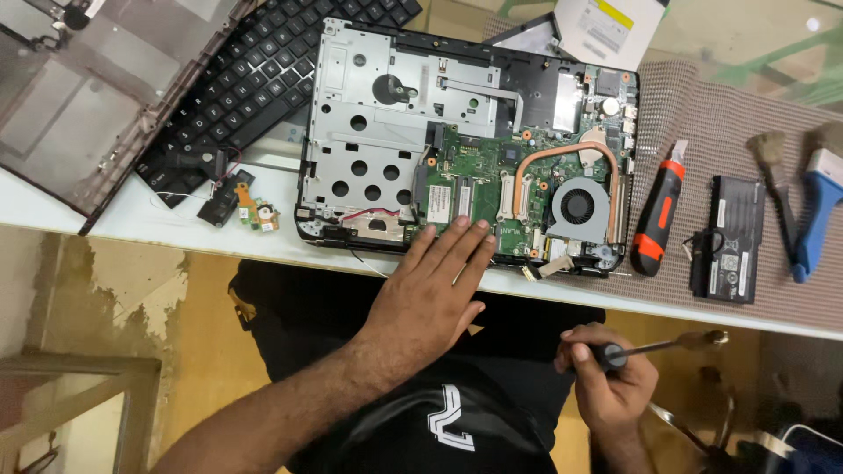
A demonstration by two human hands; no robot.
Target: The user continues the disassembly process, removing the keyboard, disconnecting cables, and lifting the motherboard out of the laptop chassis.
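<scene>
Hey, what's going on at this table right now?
A person sits at a white table with an opened black laptop base, its green circuit board, copper heat pipe and round grey fan exposed. The left hand lies flat on the base's near edge. The right hand holds a black-handled screwdriver off the table, above the lap. A detached black keyboard lies to the left; an orange-and-black utility knife and flat black battery pack lie on the right.
</scene>
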